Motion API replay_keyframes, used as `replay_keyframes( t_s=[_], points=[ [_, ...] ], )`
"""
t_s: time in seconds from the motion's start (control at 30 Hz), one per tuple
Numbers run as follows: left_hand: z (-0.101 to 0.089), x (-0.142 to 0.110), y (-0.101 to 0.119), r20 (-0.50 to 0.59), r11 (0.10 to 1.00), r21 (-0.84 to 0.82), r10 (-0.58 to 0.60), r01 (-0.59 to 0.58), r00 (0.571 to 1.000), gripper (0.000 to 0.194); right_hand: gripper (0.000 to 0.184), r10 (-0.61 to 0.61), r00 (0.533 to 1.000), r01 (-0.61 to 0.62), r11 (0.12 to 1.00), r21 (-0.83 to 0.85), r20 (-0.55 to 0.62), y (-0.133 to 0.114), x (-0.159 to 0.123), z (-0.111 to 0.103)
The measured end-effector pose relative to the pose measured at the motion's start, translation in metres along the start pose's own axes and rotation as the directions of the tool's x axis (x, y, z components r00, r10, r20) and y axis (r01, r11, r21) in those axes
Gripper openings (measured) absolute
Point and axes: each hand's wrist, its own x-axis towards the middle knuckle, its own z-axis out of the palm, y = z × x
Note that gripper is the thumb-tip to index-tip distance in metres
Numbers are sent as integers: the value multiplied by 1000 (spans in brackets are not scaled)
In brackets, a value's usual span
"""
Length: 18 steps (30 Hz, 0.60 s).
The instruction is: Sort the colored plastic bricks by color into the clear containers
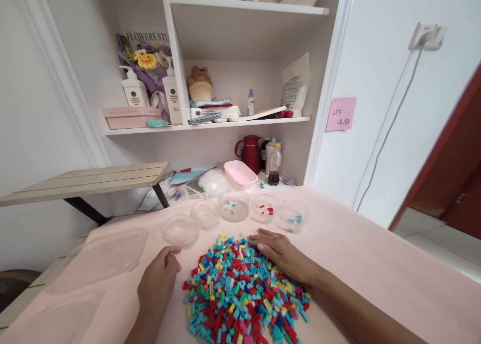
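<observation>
Seems to be at the picking step, sorting bricks by colour and, judging by the few in the tubs, early on; find the brick pile (240,284) mid-counter (345,249), between both hands, spreading toward the near side, well apart from the right edge; resting the right hand (281,253) on the pile's far right flank, fingers stretched and close together, tips among the bricks; cannot tell about any brick pinched beneath; holding the left hand (160,276) just beside the pile, toward the counter's left, fingers loosely curled and narrow; cannot tell about anything hidden in that curl; beyond the pile, toward the far edge, a row of clear tubs: from the right, a blue-brick tub (284,213), a red-brick tub (257,204), a green-brick tub (237,217), then two plain tubs (205,215); toward the left edge, large clear trays (112,251); past the far edge, a pink tray (240,173) near a jug (251,154); for the next move, calls for narrowing the right fingers on one brick, lifting it free of close neighbours, then carrying it over a low rim to the tub of matching colour; might call for a plain tub for the yellow bricks (221,236) at the pile's far side, seeing no yellow in the filled tubs
</observation>
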Motion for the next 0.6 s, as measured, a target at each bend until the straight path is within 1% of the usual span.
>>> replay_keyframes(
  t_s=[0.07, 0.1, 0.17, 0.23, 0.27, 0.37, 0.43, 0.47, 0.6],
  points=[
    [0, 0, 0, -1, 1000, 0, -4, 4, 1000, 29, 43, 17, 1000, -17, 998, 54, -9, -3, 0, -3],
    [0, 0, 0, -1, 1000, 0, -5, 5, 1000, 29, 44, 42, 999, -39, 993, 107, -27, -5, 0, -4],
    [0, 0, 0, -1, 1000, -3, -6, 6, 1000, 29, 45, 137, 988, -115, 960, 255, -68, -8, 0, -8],
    [0, 1, 0, -1, 1000, -6, -6, 6, 1000, 28, 46, 243, 966, -186, 892, 411, -91, -11, -1, -11],
    [0, 1, 0, 1, 1000, -8, -4, 4, 1000, 28, 45, 276, 957, -198, 854, 481, -95, -12, -2, -13],
    [0, 0, 1, 14, 1000, -13, -11, 11, 1000, 28, 42, 289, 952, -164, 758, 632, -99, -14, -2, -16],
    [-1, -2, 3, 17, 999, -22, -27, 27, 1000, 28, 40, 289, 953, -152, 719, 678, -93, -15, 1, -17],
    [-2, -3, 3, 15, 999, -29, -33, 34, 999, 28, 40, 295, 951, -156, 714, 682, -91, -16, 3, -17],
    [-4, -7, 5, 1, 998, -60, -37, 37, 999, 26, 40, 300, 944, -142, 746, 651, -138, -21, 26, -18]
  ],
)
